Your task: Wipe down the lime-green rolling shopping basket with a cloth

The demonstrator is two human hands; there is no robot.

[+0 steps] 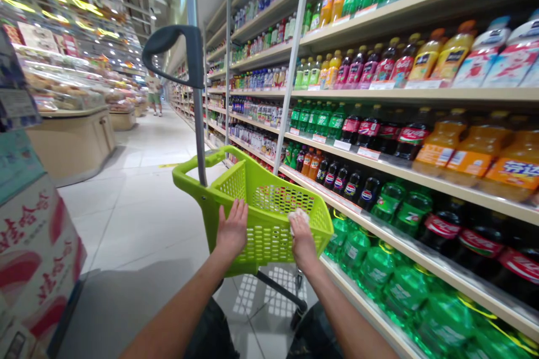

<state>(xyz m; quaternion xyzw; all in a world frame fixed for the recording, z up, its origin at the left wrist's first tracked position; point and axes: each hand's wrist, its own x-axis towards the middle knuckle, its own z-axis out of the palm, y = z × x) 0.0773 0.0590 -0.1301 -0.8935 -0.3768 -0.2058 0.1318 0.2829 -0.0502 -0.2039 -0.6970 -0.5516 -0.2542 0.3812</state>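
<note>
Right hand [302, 239] curled over a crumpled white wad [304, 214], mostly hidden; left hand [233, 230] flat, empty, on my holey lime-green basket [269, 221].

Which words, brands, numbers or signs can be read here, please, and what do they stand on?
"哈哈": carton at left
"7": green bottle
"Coca-Cola", blurred: dark bottle
"芬达", tilted: orange bottle
"Qoo", probably: red-labelled bottle
Price tags and most other labels: too small or blurred

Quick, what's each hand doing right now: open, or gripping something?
Left hand: open, fingers extended against the green basket, holding nothing visible.
Right hand: holding a white wipe at the basket's rim.
</note>
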